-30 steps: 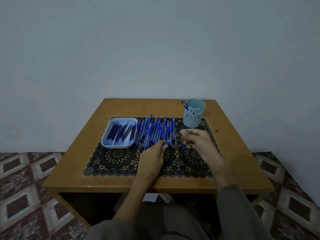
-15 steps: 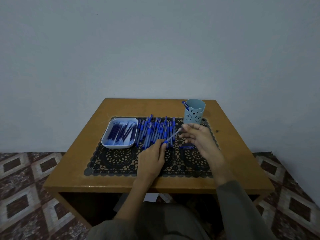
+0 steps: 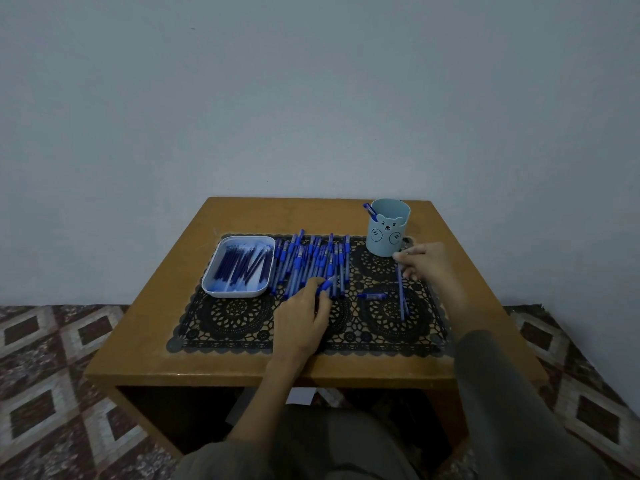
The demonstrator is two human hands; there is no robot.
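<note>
Several blue pens (image 3: 311, 263) lie in a row on the black lace mat (image 3: 239, 320). My left hand (image 3: 303, 315) rests on the mat in front of them and pinches a short blue pen part (image 3: 325, 285) at its fingertips. My right hand (image 3: 427, 263) is just right of the light blue bear cup (image 3: 388, 233). Its fingertips hold the upper end of a long thin blue pen piece (image 3: 401, 296), which lies lengthwise on the mat. A loose blue cap (image 3: 372, 296) lies between my hands. One pen (image 3: 370, 211) stands in the cup.
A white tray (image 3: 221, 289) with several dark blue refills stands at the mat's left end. The mat covers the middle of a small wooden table (image 3: 145, 344) against a pale wall. Patterned floor tiles (image 3: 52, 375) lie on both sides.
My right hand pulled the long thin piece away from the part in my left hand and carried it right, down onto the mat beside the cup. My left hand has barely moved.
</note>
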